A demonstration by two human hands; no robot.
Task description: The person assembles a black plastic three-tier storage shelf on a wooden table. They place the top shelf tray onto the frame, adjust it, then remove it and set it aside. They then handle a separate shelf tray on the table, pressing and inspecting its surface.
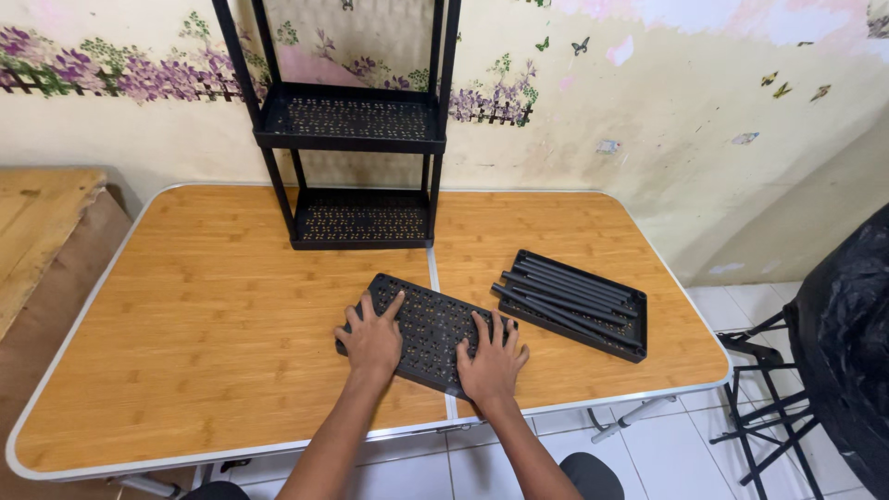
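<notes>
two tiers up on rack (347, 120); left hand (372, 340) and right hand (492, 364) flat, fingers spread, gripping nothing, pressing loose shelf (429, 324); poles (565, 292) in tray (632, 344) still unused.

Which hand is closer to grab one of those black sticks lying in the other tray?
The right hand, probably. It rests flat on the right end of the perforated shelf panel, nearest the tray holding the black poles. The left hand lies on the panel's far end and would have to cross over.

Left hand (372, 339), right hand (491, 365): flat, fingers spread
</notes>
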